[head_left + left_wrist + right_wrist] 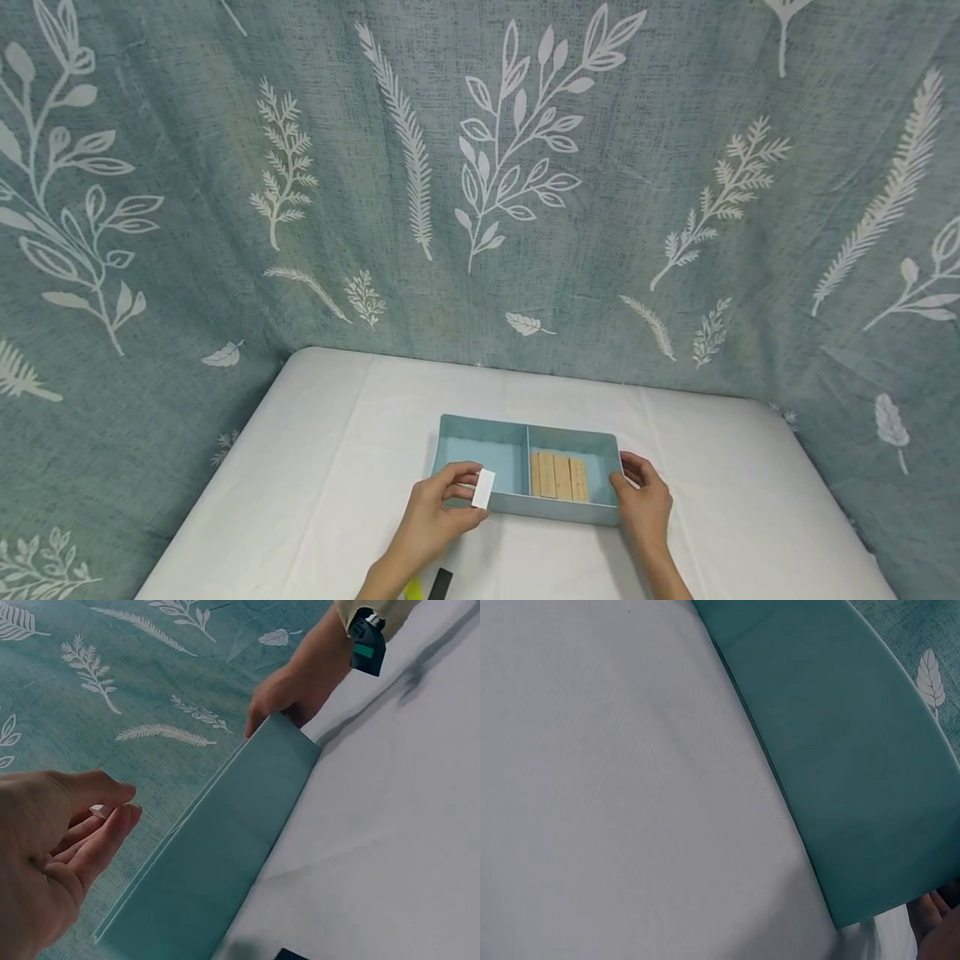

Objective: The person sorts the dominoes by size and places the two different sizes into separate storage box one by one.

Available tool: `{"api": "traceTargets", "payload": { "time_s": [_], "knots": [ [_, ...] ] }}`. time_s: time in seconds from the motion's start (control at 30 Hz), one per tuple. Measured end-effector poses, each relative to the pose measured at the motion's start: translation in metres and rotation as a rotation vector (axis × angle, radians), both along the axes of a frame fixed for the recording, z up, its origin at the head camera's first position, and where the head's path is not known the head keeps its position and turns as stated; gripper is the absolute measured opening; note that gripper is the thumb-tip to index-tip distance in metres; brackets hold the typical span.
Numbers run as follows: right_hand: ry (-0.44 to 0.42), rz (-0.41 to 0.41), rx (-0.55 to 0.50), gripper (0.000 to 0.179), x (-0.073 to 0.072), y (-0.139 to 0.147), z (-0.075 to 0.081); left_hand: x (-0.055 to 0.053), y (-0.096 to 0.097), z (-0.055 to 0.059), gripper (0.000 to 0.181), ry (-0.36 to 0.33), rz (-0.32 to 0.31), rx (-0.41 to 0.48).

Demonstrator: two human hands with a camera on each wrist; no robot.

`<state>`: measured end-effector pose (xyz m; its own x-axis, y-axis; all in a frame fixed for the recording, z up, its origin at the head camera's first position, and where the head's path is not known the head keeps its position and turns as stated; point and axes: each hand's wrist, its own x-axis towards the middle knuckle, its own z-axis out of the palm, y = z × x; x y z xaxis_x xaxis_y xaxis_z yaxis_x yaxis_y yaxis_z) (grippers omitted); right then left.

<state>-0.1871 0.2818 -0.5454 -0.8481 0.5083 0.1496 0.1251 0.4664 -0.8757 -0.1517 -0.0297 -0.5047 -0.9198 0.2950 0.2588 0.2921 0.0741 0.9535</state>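
My left hand pinches a small white rectangular block between thumb and fingers, above the front wall of a blue-green two-compartment box. In the left wrist view only a sliver of the white block shows between the fingertips. At the box's right end, my right hand grips the wall, thumb near the front corner and fingers behind. Several light wooden blocks stand side by side in the right compartment. No object shows in the left compartment. The right wrist view holds mostly the box's outer wall.
A black stick-like item and a yellow one lie near the left forearm, cut off by the frame's bottom edge. White cloth covers the table. A leaf-patterned curtain hangs behind and at both sides.
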Motion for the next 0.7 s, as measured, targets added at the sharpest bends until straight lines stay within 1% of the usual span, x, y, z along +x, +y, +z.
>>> {"api": "traceTargets", "payload": {
  "time_s": [0.07, 0.17, 0.37, 0.57, 0.7],
  "knots": [
    [0.002, 0.001, -0.001, 0.041, 0.000, 0.000, 0.000, -0.006, 0.002, 0.001, 0.048, 0.000, 0.013, -0.013],
    [0.003, 0.003, 0.000, 0.041, 0.000, 0.001, 0.001, -0.014, 0.005, 0.002, 0.049, -0.019, 0.037, -0.028],
    [0.007, 0.004, 0.009, 0.040, -0.001, 0.001, -0.001, -0.030, 0.009, -0.003, 0.051, -0.035, 0.071, -0.026],
    [-0.006, 0.013, 0.007, 0.041, 0.000, 0.002, -0.003, -0.042, 0.012, -0.005, 0.052, -0.051, 0.082, 0.006],
    [-0.020, 0.019, 0.001, 0.042, 0.000, 0.002, -0.003, -0.051, 0.016, -0.009, 0.052, -0.064, 0.085, -0.028]
  ]
}}
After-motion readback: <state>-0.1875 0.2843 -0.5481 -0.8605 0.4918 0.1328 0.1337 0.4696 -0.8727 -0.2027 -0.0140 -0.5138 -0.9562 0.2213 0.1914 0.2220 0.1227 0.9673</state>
